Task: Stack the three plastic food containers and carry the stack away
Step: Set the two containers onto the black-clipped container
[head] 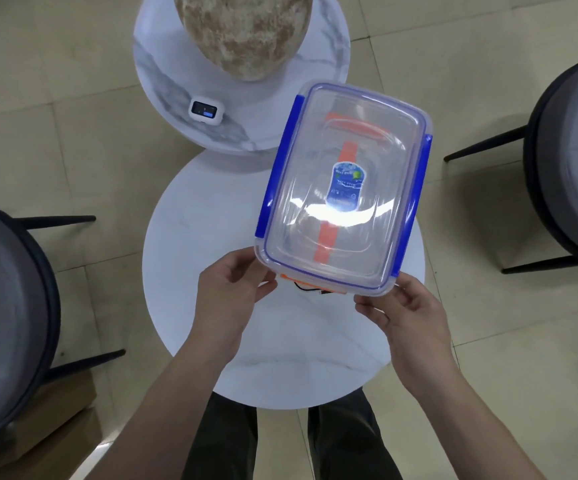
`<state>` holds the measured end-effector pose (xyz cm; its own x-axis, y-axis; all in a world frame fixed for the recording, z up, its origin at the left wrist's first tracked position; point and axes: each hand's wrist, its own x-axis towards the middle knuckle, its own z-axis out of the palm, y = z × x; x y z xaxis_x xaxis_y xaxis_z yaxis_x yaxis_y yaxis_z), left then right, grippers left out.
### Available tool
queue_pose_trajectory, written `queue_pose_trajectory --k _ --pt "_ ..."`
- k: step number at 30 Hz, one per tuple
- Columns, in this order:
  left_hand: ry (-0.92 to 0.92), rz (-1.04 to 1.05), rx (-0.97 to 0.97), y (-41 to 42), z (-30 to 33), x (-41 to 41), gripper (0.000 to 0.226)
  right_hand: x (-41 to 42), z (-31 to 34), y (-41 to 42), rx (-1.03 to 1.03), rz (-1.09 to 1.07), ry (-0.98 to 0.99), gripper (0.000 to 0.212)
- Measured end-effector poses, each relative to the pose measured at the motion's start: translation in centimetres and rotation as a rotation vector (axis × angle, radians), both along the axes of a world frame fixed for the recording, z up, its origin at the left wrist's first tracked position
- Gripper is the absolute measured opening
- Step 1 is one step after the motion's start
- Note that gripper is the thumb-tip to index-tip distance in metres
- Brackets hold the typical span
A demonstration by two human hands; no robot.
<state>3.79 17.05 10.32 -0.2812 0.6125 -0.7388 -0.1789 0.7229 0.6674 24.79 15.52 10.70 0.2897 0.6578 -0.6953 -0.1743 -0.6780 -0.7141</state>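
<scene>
Gripping the near end of the stack, the left hand [232, 292] pinches the near-left corner and the right hand [409, 306] the near-right corner, fingers curled under the rim and thumbs on top. What they hold is the blue-clipped container [344, 188], clear-lidded, with an orange-clipped container [329, 237] showing through it underneath; a third cannot be made out from above. The stack appears to be lifted over the round white worktop [211, 237], its far end reaching out past the hands.

Both grips sit at one short end, so the far end wants to droop and the containers could slide on one another. I judge it wiser to shift the hands to the long sides, under the bottom container, and keep the stack level before walking.

Outward, the far end hangs near the edge of the marble side table [163, 84], which carries a stone-coloured vase [246, 32] and a small white device [206, 110]. A dark chair [7, 289] stands left and another chair [571, 168] right, legs splayed. Open floor lies between chairs and worktop on either side; backing straight off looks clearest.
</scene>
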Motion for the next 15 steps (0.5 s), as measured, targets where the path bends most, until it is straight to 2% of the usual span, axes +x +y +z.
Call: queue_pose_trajectory --k 15 --pt "-0.073 -0.04 -0.049 -1.1 -0.7 3.3 0.018 4.2 -1.5 3.4 0.076 0.098 -0.079 0.029"
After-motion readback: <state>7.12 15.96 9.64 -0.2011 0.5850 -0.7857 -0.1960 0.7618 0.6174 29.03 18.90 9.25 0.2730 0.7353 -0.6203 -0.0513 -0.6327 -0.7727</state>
